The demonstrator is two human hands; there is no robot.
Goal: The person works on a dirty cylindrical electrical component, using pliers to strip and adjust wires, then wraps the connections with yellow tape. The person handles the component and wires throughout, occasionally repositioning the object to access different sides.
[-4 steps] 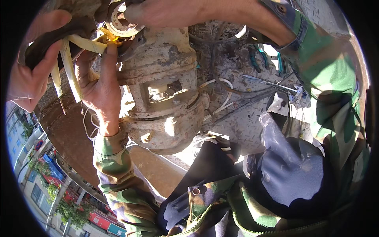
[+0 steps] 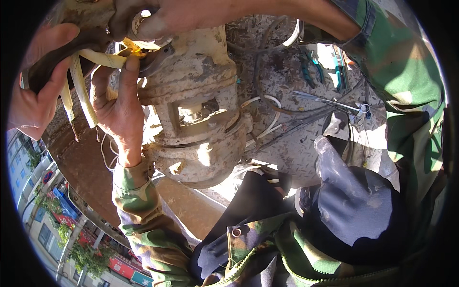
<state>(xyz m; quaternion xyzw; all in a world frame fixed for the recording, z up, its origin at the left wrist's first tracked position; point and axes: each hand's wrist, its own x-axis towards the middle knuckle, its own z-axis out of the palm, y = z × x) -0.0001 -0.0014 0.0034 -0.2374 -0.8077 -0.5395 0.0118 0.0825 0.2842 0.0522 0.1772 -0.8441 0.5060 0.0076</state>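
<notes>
My left hand (image 2: 117,105) is closed, its thumb pinching a pale yellow sleeved wire (image 2: 98,57) beside some yellow tape (image 2: 135,48). Sleeved ends (image 2: 82,95) hang with frayed bare tips. My right hand (image 2: 158,19) reaches across the top, fingers curled over a round metal fitting (image 2: 143,14), largely hidden beneath it. Another person's hand (image 2: 40,103) at the far left grips a dark curved piece (image 2: 64,45), beside the sleeved wires. Between my arms stands a rusty, beige cast-metal housing (image 2: 191,71) with a rectangular window in its side.
On the chequered metal floor (image 2: 282,143) right of the housing lie teal-handled pliers (image 2: 311,71), scissors (image 2: 358,112) and loose cables (image 2: 270,105). A rusty curved metal wall (image 2: 86,167) runs at left, with a street, trees and buildings (image 2: 71,244) beyond it.
My right hand has shifted a little left and down over the round fitting, covering more of it; its sleeve moved too. The hanging wire ends sit slightly lower.
</notes>
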